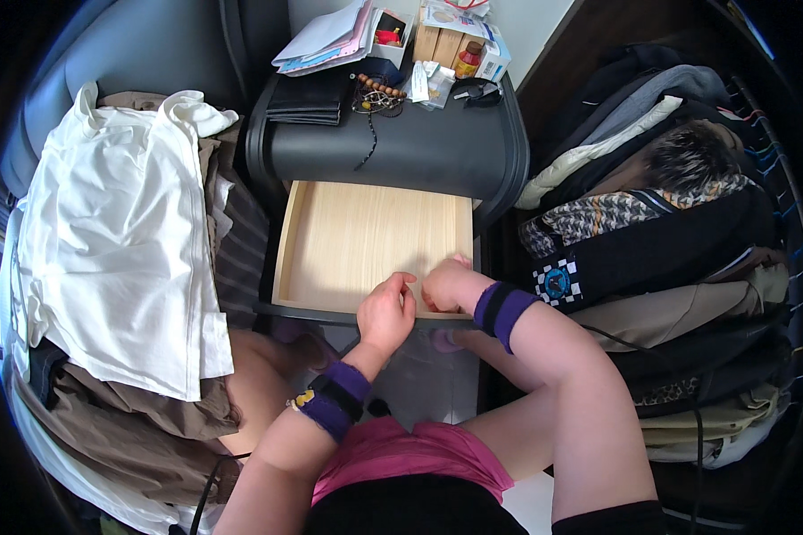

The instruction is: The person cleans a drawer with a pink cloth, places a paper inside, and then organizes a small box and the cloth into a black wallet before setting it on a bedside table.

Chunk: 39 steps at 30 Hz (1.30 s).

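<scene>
A pale wooden drawer is pulled out from a dark nightstand; its floor shows bare wood. My left hand is over the drawer's front edge, fingers loosely curled, with nothing seen in it. Inside the drawer's front right corner is my right hand, its fingers bent down and partly hidden; something small and pink or red shows by its fingers, too unclear to name. Both wrists wear purple bands. On the nightstand top lie a black wallet, a string of wooden beads and a white tube.
A white garment lies over brown clothes at the left. Many garments hang on a rack at the right, a black one among them. Papers, boxes and a red-brown bottle stand at the nightstand's back.
</scene>
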Each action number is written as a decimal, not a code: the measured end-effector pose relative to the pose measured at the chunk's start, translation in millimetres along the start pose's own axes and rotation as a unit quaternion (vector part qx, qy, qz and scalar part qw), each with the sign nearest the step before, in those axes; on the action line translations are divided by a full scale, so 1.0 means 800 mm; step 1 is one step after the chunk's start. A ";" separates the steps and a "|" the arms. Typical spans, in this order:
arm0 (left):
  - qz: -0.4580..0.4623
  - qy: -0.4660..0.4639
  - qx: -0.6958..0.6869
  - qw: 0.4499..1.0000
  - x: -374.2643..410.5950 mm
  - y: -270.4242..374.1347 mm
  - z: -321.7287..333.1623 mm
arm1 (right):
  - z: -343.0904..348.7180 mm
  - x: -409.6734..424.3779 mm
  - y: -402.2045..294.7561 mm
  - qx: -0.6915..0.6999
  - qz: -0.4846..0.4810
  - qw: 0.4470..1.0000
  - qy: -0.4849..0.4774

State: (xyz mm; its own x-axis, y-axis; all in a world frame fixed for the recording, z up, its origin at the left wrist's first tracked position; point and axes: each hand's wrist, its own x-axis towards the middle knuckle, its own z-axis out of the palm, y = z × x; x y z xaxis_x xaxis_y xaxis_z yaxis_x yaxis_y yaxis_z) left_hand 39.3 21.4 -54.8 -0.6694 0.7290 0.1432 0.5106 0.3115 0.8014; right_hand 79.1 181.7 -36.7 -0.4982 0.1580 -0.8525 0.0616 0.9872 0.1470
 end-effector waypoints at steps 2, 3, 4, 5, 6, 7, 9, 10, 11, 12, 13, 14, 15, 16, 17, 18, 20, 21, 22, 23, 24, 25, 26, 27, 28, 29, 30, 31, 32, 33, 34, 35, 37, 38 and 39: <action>0.004 -0.002 -0.006 1.000 0.002 0.002 0.000 | 0.008 0.006 0.014 0.039 -0.041 0.998 0.029; 0.005 -0.004 -0.007 1.000 0.001 0.001 0.000 | 0.005 0.003 0.015 0.060 -0.065 0.995 0.043; 0.006 -0.007 -0.009 1.000 0.001 0.001 0.001 | 0.002 0.001 0.016 0.053 -0.061 0.996 0.022; 0.006 -0.009 -0.009 1.000 0.001 0.000 0.002 | -0.001 -0.002 0.019 0.047 -0.057 0.997 0.001; 0.006 -0.011 -0.008 1.000 0.000 0.000 0.003 | -0.007 -0.010 0.021 0.042 -0.054 0.997 -0.021; 0.007 -0.013 -0.006 1.000 0.000 0.000 0.003 | -0.009 -0.016 0.027 0.134 -0.072 0.988 0.002; -0.007 -0.011 0.000 1.000 0.000 0.001 0.003 | -0.001 -0.033 0.054 0.313 -0.105 0.943 0.046; -0.013 -0.011 0.000 1.000 0.000 0.003 0.004 | 0.002 -0.045 0.070 0.382 -0.135 0.909 0.095; -0.024 -0.016 -0.003 1.000 0.000 0.004 0.004 | 0.007 -0.060 0.083 0.433 -0.146 0.876 0.154; -0.036 -0.016 -0.005 0.999 -0.001 0.004 -0.002 | 0.008 -0.075 0.093 0.482 -0.158 0.833 0.219; -0.048 -0.020 -0.006 0.999 -0.001 0.003 -0.004 | 0.017 -0.084 0.103 0.529 -0.168 0.782 0.282; -0.047 -0.015 -0.002 0.999 -0.001 0.002 -0.006 | 0.035 -0.078 0.115 0.606 -0.158 0.708 0.327; -0.046 -0.018 -0.007 0.999 -0.001 0.006 -0.002 | 0.063 -0.074 0.130 0.674 -0.134 0.624 0.371; -0.042 -0.023 -0.009 0.999 0.000 0.008 0.005 | 0.099 -0.056 0.143 0.706 -0.133 0.541 0.437; -0.041 -0.028 -0.009 0.999 0.000 0.010 0.009 | 0.129 -0.041 0.147 0.741 -0.103 0.470 0.469; -0.046 -0.027 -0.004 0.999 0.001 0.009 0.006 | 0.133 -0.035 0.134 0.760 -0.066 0.415 0.495; -0.041 -0.025 0.008 0.999 0.001 0.006 0.006 | 0.146 -0.015 0.106 0.789 0.014 0.342 0.510; -0.034 -0.029 0.011 0.999 0.002 0.006 0.008 | 0.164 0.001 0.096 0.801 -0.001 0.323 0.504; -0.041 -0.037 0.012 0.998 0.002 0.006 0.009 | 0.175 0.020 0.080 0.836 -0.026 0.301 0.459; -0.040 -0.038 0.019 0.998 0.002 0.005 0.009 | 0.182 0.032 0.065 0.865 -0.052 0.280 0.412; -0.041 -0.039 0.025 0.998 0.002 0.004 0.008 | 0.187 0.030 0.053 0.877 -0.047 0.273 0.393; -0.043 -0.037 0.031 0.998 0.001 0.002 0.006 | 0.186 0.021 0.046 0.888 -0.044 0.267 0.373; -0.048 -0.038 0.039 0.997 0.001 -0.004 0.003 | 0.174 -0.013 0.043 0.906 -0.080 0.278 0.310; -0.049 -0.045 0.041 0.997 0.002 0.000 0.004 | 0.190 -0.011 0.048 0.912 -0.090 0.248 0.313; -0.053 -0.052 0.044 0.996 0.002 0.003 0.005 | 0.207 -0.003 0.052 0.918 -0.102 0.218 0.314; -0.057 -0.057 0.047 0.996 0.003 0.008 0.007 | 0.223 0.006 0.056 0.923 -0.113 0.189 0.314; -0.067 -0.064 0.062 0.994 0.004 0.012 0.006 | 0.219 -0.004 0.059 0.924 -0.095 0.144 0.340; -0.066 -0.064 0.065 0.994 0.004 0.012 0.008 | 0.218 -0.003 0.059 0.910 -0.128 0.096 0.381; -0.066 -0.063 0.068 0.994 0.004 0.012 0.009 | 0.211 -0.002 0.058 0.897 -0.111 0.108 0.414; -0.063 -0.063 0.071 0.993 0.005 0.013 0.010 | 0.204 0.000 0.057 0.881 -0.093 0.118 0.448; -0.061 -0.070 0.082 0.992 0.007 0.013 0.014 | 0.211 0.018 0.056 0.872 -0.099 0.166 0.449; -0.058 -0.077 0.092 0.991 0.008 0.010 0.017 | 0.217 0.036 0.050 0.861 -0.104 0.212 0.450; -0.065 -0.083 0.097 0.990 0.008 0.001 0.011 | 0.194 0.035 0.029 0.883 -0.140 0.164 0.417; -0.067 -0.089 0.087 0.990 0.008 0.000 0.008 | 0.207 0.031 0.031 0.902 -0.109 0.205 0.363; -0.070 -0.097 0.075 0.990 0.008 0.000 0.007 | 0.201 -0.004 0.034 0.917 -0.076 0.245 0.305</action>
State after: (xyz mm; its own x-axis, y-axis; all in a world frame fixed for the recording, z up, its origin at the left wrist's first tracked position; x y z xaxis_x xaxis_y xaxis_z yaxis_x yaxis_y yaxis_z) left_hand 38.4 29.7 -56.9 -0.6313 0.7704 -0.0893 0.5039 0.4950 0.7079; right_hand 221.9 211.1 -110.5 -0.6174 0.6366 -0.4621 0.0092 -0.5816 -0.8134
